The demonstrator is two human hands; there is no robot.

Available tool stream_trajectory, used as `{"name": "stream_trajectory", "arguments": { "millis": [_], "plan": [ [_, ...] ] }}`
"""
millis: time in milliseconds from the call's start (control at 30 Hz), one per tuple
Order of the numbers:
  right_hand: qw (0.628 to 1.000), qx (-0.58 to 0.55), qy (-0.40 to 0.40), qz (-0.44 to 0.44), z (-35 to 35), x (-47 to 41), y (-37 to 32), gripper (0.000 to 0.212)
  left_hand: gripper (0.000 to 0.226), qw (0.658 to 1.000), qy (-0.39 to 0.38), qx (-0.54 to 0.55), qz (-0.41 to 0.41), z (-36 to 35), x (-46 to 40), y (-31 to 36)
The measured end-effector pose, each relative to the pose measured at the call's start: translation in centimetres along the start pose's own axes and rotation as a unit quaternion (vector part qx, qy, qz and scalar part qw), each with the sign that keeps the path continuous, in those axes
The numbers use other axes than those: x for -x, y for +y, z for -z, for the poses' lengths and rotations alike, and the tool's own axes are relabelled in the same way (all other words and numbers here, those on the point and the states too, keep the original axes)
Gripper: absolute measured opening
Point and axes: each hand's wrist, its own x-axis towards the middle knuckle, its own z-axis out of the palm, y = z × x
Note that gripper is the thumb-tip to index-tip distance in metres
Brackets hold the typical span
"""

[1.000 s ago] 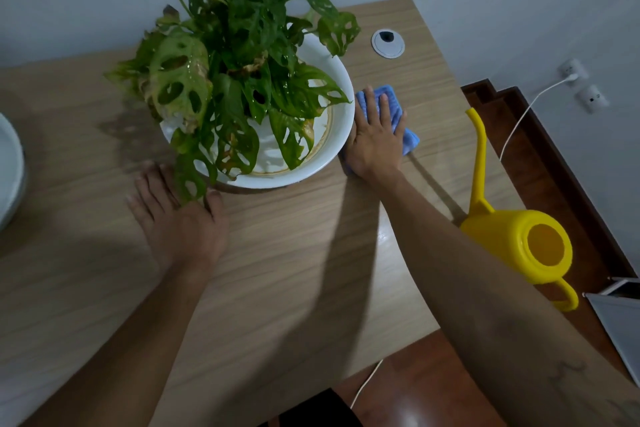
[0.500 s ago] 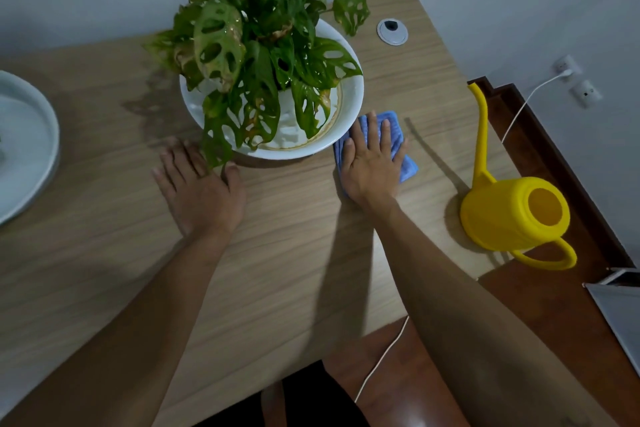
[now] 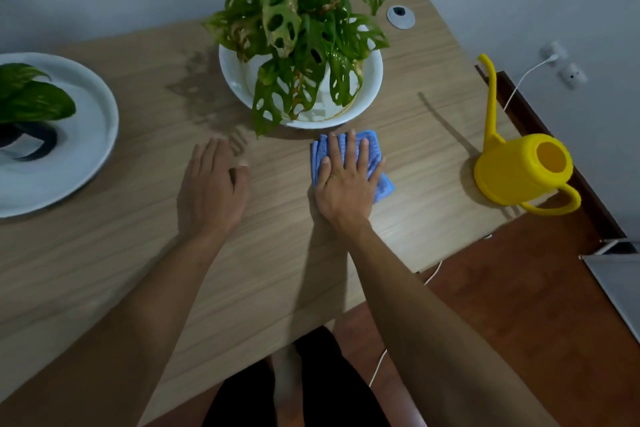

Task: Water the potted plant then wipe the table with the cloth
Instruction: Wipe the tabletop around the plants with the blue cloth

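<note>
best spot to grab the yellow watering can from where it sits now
Take the yellow watering can by its loop handle, coming from the near right. The handle juts toward the table's near-right corner, opposite the long spout that points away, so the right hand reaches it more easily.

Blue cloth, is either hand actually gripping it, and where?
Not gripped: the right hand presses flat on the blue cloth's middle. The left hand holds nothing.

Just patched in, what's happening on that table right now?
The person is wiping the wooden table. The right hand presses flat on the blue cloth just in front of the potted plant's white bowl. The left hand rests palm-down on the bare wood, holding nothing. The yellow watering can stands set aside near the table's right edge.
</note>
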Motion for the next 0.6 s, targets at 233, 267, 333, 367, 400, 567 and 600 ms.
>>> {"name": "stream_trajectory", "arguments": {
  "millis": [233, 267, 333, 367, 400, 567, 600],
  "plan": [
    [0.994, -0.005, -0.051, 0.095, -0.6, 5.6, -7.1, 0.053, 0.06, 0.998, 0.055, -0.019, 0.027, 1.8, 6.3, -5.0],
    [0.992, -0.008, -0.058, 0.114, -0.8, 6.5, -8.4, 0.054, 0.062, 0.997, 0.06, -0.034, 0.028, 2.2, 6.7, -5.8],
    [0.988, -0.008, -0.068, 0.142, -1.0, 7.9, -10.2, 0.054, 0.065, 0.996, 0.049, -0.053, 0.044, 2.7, 7.6, -7.2],
    [0.986, -0.009, -0.074, 0.149, -1.0, 8.2, -10.6, 0.054, 0.066, 0.996, 0.034, -0.062, 0.056, 2.7, 8.1, -7.7],
    [0.984, -0.009, -0.08, 0.157, -0.9, 8.2, -10.5, 0.054, 0.067, 0.995, 0.02, -0.077, 0.066, 2.6, 8.6, -7.9],
    [0.985, 0.013, -0.071, 0.154, -0.2, 6.2, -5.4, 0.053, 0.071, 0.988, -0.002, -0.131, 0.084, 2.2, 9.3, -7.9],
    [0.988, 0.014, -0.062, 0.139, 0.0, 5.4, -3.9, 0.052, 0.071, 0.987, -0.006, -0.135, 0.088, 2.4, 9.3, -8.0]
  ]
}}
